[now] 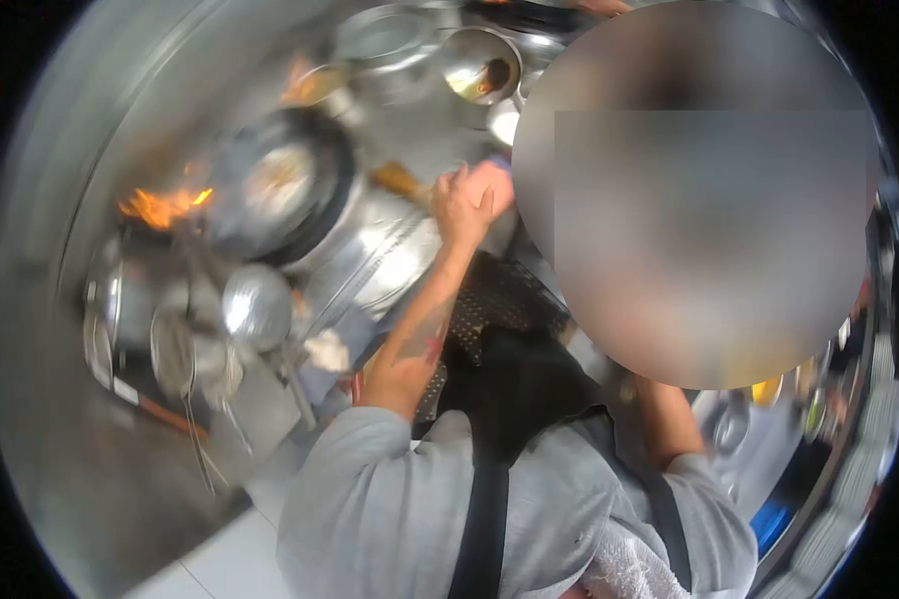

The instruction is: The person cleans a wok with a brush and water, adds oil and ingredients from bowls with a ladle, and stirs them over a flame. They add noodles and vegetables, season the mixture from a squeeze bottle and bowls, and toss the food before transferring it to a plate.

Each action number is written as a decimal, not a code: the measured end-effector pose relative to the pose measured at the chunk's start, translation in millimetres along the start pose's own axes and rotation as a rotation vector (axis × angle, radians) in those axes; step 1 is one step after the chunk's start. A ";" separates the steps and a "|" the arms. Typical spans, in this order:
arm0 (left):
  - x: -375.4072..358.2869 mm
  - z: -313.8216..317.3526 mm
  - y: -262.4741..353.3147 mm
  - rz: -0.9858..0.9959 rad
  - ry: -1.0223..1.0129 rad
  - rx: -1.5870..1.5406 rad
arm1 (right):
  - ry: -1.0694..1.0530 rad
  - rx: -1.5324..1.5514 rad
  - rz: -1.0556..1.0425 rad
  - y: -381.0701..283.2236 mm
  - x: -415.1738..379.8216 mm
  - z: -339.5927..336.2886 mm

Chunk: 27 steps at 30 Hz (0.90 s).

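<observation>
My left hand (461, 212) is closed around a pink object (490, 188), its fingers wrapped about the near side. What the object is cannot be made out. Just left of the hand lies a brownish-yellow item (398, 180), blurred. Farther left, a large dark wok (335, 190) holds some pale food (282, 180), with orange flames (170, 207) beside it. My right forearm (669, 419) reaches up under a large blurred patch, which hides my right hand.
Metal bowls, one a steel bowl (466, 62) with dark contents, stand at the back. Ladles and strainers, including a round metal one (258, 304), sit at the left. A white cloth (327, 350) lies near my left forearm. Part of another person's hand (604, 6) shows at the top.
</observation>
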<state>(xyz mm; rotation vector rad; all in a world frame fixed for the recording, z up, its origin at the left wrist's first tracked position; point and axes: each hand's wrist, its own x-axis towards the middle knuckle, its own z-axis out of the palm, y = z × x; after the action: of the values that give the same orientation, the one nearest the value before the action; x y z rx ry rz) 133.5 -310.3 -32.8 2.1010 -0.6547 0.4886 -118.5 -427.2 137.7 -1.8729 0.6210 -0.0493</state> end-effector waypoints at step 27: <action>-83.5 -227.8 5.0 -0.965 -0.556 -0.722 | 0.381 0.464 0.292 196.1 -24.9 42.2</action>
<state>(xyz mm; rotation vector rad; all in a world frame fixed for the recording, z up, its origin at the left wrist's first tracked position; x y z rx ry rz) 41.1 -102.0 50.4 1.5671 -0.0134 -0.7823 -203.3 -429.8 -45.8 -1.3176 1.0420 -0.3368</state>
